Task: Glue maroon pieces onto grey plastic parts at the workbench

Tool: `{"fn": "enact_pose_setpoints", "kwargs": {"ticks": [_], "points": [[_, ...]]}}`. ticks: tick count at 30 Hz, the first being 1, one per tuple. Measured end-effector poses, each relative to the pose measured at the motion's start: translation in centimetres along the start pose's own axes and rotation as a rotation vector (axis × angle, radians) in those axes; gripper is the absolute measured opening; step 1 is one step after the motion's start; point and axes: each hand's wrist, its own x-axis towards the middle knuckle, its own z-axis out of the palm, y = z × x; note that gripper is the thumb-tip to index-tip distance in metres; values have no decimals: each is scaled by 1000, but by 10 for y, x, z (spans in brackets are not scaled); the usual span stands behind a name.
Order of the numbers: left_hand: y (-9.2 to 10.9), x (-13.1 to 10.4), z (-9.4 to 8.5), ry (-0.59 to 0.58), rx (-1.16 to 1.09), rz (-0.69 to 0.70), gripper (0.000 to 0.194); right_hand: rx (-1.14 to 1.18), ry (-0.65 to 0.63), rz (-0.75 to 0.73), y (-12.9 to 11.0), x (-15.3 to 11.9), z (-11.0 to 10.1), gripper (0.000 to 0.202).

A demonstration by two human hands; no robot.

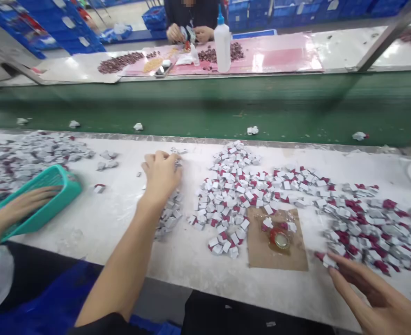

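My right hand [376, 293] pinches a small grey-and-dark-red part [328, 261] between thumb and forefinger, just left of a loose heap of similar parts [373, 228]. My left hand [162, 174] is closed, palm down, at the far side of a small pile of grey pieces [170, 216]. A small grey piece [178, 163] shows at its fingertips; the rest of its grip is hidden. Between my hands lies a large spread of white-grey and dark red parts [226, 195]. A brown cardboard square [278, 260] carries a round, amber-coloured shallow container [281, 240] and a few parts.
At the left, another person's hand [27, 202] reaches into a green plastic basket [73, 188] beside a big grey heap [34, 151]. Behind the table runs a green conveyor belt [191, 107] with several parts spaced along it. Across it, a person works near a bottle [222, 46].
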Motion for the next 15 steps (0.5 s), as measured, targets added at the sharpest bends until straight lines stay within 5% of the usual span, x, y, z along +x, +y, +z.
{"fn": "enact_pose_setpoints", "kwargs": {"ticks": [7, 12, 15], "points": [[12, -19, -4, 23, -229, 28, 24, 246, 52, -107, -68, -4, 18, 28], [14, -93, -8, -100, -345, 127, 26, 209, -26, -275, -91, -7, 31, 20], [6, -139, -4, -72, -255, 198, 25, 141, -74, -330, -95, -3, 33, 21]]}}
